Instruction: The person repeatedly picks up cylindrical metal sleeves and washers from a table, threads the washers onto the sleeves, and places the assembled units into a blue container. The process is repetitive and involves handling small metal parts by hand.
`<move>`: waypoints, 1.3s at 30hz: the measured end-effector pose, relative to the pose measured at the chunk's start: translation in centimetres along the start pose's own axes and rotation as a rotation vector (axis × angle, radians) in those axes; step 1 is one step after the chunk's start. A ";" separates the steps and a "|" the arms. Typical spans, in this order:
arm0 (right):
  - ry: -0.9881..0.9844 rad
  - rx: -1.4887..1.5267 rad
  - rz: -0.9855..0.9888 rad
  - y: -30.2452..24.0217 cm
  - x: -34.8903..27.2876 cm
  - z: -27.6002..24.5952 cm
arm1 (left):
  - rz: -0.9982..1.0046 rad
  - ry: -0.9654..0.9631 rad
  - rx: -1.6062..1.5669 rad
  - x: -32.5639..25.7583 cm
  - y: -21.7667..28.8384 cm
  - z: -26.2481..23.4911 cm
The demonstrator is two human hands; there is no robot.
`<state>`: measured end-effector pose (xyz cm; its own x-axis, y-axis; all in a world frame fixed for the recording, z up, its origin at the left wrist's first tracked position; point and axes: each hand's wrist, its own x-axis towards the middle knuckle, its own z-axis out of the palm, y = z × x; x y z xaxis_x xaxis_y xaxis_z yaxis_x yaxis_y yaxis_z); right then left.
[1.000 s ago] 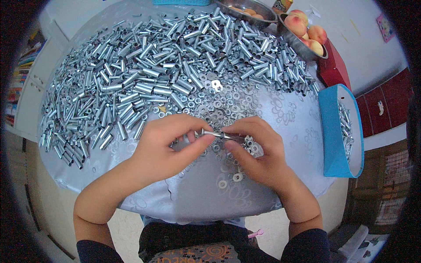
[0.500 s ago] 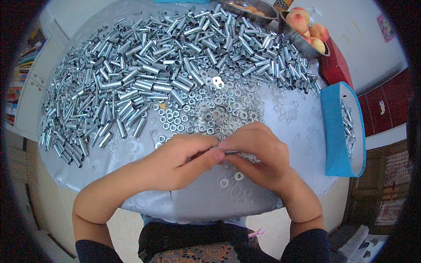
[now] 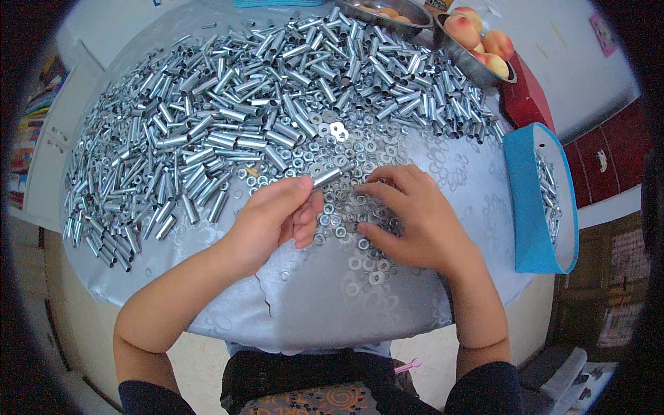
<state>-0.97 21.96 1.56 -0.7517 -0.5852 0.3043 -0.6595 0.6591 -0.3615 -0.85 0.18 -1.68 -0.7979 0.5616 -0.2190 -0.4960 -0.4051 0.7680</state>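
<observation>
My left hand point(image 3: 266, 218) pinches a shiny metal sleeve point(image 3: 333, 176) between thumb and fingers, its free end pointing up and to the right. Whether anything sits inside the sleeve cannot be made out. To its right, my right hand point(image 3: 423, 220) hovers low over a spread of nuts and flat washers point(image 3: 337, 232). Its thumb and fingers are parted, with nothing visible between them. Some of the washers lie hidden beneath that hand. Beyond both hands spreads a wide heap of metal sleeves point(image 3: 228, 119), with small nuts and thin bolts mixed in.
A blue open box point(image 3: 523, 207) holding assembled-looking metal pieces stands at the table's right edge. Behind it are a red box point(image 3: 526, 97) and a metal bowl point(image 3: 465, 61) of peaches point(image 3: 462, 31). Another metal bowl point(image 3: 391, 22) sits at the back. A pale patterned cloth point(image 3: 228, 297) covers the table.
My hands have come apart from each other. The left now holds the sleeve up and away, while the right has opened above the washers. The view has shifted slightly.
</observation>
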 end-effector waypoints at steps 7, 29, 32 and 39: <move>-0.044 0.021 0.036 -0.1 -0.2 0.5 | -0.002 0.019 0.002 0.0 -0.2 -0.1; 0.096 0.228 0.160 -0.8 0.0 -0.2 | 0.010 0.013 0.203 0.1 -0.5 -0.1; 0.156 0.329 0.214 -1.2 0.2 -0.3 | 0.025 0.007 0.300 0.0 -0.8 -0.4; 0.169 0.335 0.187 -1.0 0.1 -0.3 | 0.014 -0.020 0.368 0.0 -0.7 -0.3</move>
<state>-0.39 21.37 2.24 -0.8676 -0.3660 0.3366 -0.4925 0.5400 -0.6825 -0.61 0.29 -2.42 -0.7948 0.5737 -0.1979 -0.3259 -0.1283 0.9367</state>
